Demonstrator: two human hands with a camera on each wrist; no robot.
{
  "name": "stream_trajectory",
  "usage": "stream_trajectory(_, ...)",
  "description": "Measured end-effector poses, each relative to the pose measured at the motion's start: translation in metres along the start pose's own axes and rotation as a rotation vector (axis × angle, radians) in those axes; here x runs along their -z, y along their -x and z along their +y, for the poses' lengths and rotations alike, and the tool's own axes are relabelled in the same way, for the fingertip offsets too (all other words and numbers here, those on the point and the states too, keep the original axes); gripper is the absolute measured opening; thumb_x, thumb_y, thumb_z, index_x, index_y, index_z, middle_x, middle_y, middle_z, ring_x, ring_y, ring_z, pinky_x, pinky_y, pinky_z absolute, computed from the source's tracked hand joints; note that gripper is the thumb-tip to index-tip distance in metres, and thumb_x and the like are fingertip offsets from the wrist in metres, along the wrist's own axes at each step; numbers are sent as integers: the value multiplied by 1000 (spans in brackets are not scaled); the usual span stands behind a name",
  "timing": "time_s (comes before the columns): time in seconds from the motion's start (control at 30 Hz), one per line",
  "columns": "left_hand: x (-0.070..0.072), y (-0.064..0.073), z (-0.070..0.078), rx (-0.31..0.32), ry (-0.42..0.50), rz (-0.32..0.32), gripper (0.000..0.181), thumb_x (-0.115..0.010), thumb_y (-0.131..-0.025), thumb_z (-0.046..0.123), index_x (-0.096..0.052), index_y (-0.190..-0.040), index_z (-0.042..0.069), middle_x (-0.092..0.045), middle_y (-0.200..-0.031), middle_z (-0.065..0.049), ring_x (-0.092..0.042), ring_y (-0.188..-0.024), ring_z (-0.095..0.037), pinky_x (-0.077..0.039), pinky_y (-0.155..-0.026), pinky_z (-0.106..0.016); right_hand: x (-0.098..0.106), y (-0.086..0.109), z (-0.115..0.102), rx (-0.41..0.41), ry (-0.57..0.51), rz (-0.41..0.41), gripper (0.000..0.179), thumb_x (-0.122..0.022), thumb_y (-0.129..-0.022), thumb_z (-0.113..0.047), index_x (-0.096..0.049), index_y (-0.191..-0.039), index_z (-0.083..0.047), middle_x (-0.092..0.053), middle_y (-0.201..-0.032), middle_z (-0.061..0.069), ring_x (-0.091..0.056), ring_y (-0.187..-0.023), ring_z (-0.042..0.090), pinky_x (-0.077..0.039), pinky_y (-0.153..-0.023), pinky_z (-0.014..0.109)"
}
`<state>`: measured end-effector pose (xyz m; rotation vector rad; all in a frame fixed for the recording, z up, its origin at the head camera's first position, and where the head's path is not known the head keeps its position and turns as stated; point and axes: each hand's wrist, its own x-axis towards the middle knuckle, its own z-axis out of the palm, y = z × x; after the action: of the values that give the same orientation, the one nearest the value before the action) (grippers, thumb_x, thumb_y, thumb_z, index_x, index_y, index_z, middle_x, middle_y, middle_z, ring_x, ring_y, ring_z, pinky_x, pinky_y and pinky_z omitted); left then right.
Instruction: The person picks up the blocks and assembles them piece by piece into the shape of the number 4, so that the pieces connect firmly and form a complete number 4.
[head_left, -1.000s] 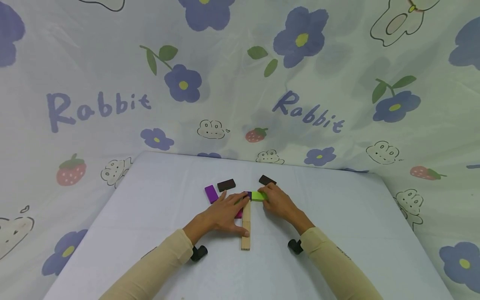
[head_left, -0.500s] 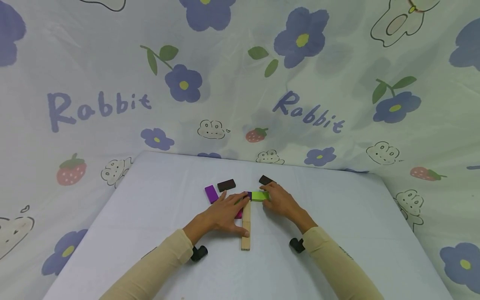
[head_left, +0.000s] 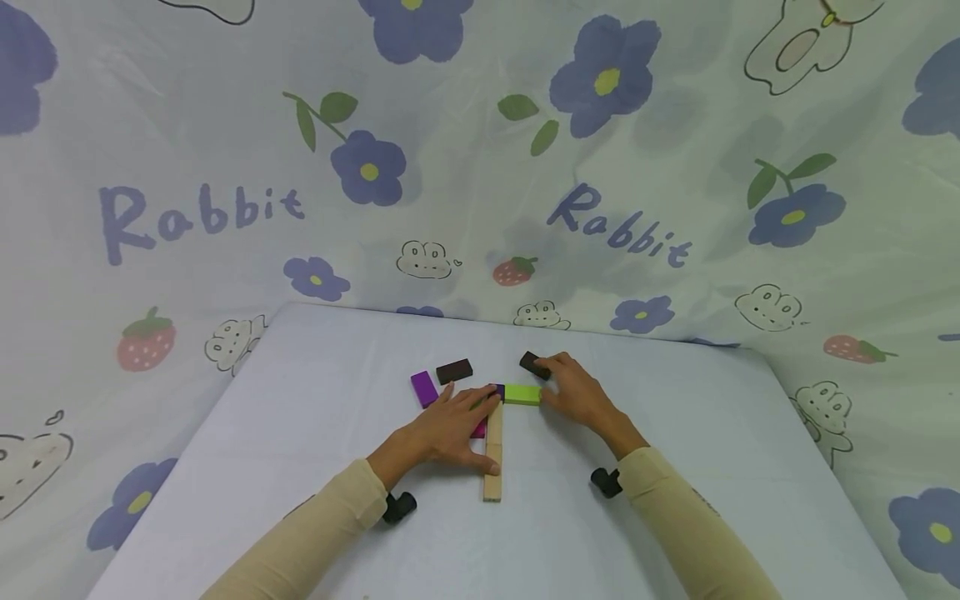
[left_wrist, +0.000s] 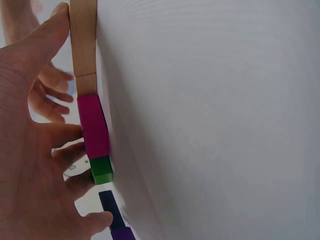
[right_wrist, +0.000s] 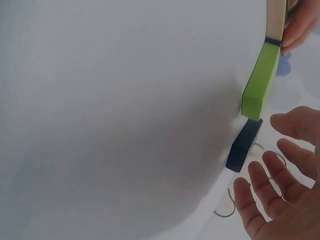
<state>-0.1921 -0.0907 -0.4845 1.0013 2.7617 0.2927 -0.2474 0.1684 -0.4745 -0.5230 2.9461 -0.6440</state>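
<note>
In the head view my left hand (head_left: pixel 446 429) lies with fingers spread over joined blocks. Its thumb touches the row of plain wooden blocks (head_left: pixel 492 487), and its fingers reach the magenta block (left_wrist: pixel 93 125) and the green block (left_wrist: pixel 102 170), seen in the left wrist view. A dark purple block (head_left: pixel 500 391) shows at its fingertips. From there a lime green block (head_left: pixel 522 395) extends right. My right hand (head_left: pixel 581 396) has parted fingers beside a dark block (head_left: pixel 534 364) behind the lime one; contact is unclear. Nothing is held in it.
A black block (head_left: pixel 454 371) and a purple block (head_left: pixel 423 388) lie behind my left hand on the white tabletop (head_left: pixel 337 375). Black wrist devices (head_left: pixel 606 482) sit under both forearms. A patterned curtain (head_left: pixel 450 167) rises behind the table.
My right hand has let go of the lime green block and moved right, its fingers now by the dark block. The left hand has stayed in place.
</note>
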Motion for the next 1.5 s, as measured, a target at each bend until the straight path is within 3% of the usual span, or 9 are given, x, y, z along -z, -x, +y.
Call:
stream_trajectory(0.33,3,2,1,-4,9,-9,111,-62,-79,79,-29,-160,11,-24,-166,-9,-27,-150,-29,-10,-121,-61,12,-9,13,13,20,-39,62,-73,-92,-12,-49,-149,-13,-46,-151,15,-45,-137,37,-45,-103,62)
stream_trajectory(0.63,3,3,1,-4,9,-11,110,-62,-79,78,-29,-160,11,-25,-166,-9,-27,-150,-29,-11,-121,-61,24,-22,26,96,-9,-167,79,-75,-90,-9,-36,-158,-18,-35,-162,8,-36,-144,38,-35,-112,62)
stream_trajectory(0.87,2,3,0,6,0,-13,110,-61,-79,79,-28,-161,13,-24,-166,-7,-26,-151,-27,-11,-121,-60,32,-33,28,162,3,-263,85,-75,-90,-10,-29,-161,-17,-31,-163,10,-38,-141,43,-36,-107,67)
stream_trajectory(1.17,3,2,2,1,2,-25,111,-61,-79,80,-27,-161,14,-24,-166,-7,-25,-151,-28,-10,-121,-61,30,-47,28,93,10,-350,92,-81,-86,-14,-29,-161,-22,-38,-159,16,-41,-140,42,-39,-108,64)
stream_trajectory(1.5,2,4,1,4,3,-11,111,-61,-79,80,-27,-161,14,-23,-167,-6,-26,-151,-27,-10,-121,-60,28,-61,26,170,58,-398,92,-83,-83,-9,-33,-160,-20,-38,-159,16,-44,-137,39,-41,-108,58)
